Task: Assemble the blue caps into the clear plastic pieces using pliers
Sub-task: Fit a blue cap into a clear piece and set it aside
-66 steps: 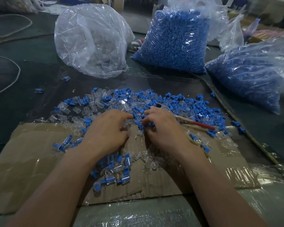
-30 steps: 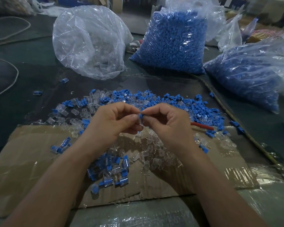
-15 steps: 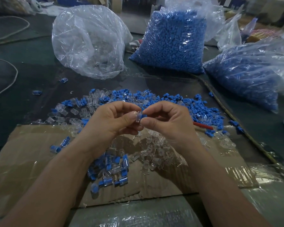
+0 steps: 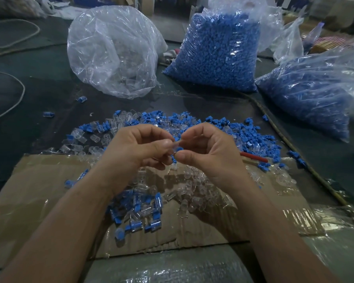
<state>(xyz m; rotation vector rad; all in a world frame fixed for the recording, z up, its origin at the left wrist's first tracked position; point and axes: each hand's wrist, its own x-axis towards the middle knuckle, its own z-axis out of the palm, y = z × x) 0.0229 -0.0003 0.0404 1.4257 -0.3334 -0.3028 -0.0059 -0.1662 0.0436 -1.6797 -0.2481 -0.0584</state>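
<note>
Head camera: the left hand [image 4: 139, 148] pinches a clear plastic piece [image 4: 174, 144] with thumb and curled fingers. The right hand [image 4: 208, 149] pinches a blue cap [image 4: 179, 149] against it, above the pile of loose parts [image 4: 253, 139] on the cardboard [image 4: 39, 190]. The red-handled pliers [image 4: 253, 157] lie just right, untouched.

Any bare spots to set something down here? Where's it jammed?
Free: the cardboard left of the assembled pieces; the dark tabletop between the white cable, clear bag and loose pile, bar two stray pieces. Crowded: under the left hand and right hand, and the right side by the blue-cap bags.
</note>
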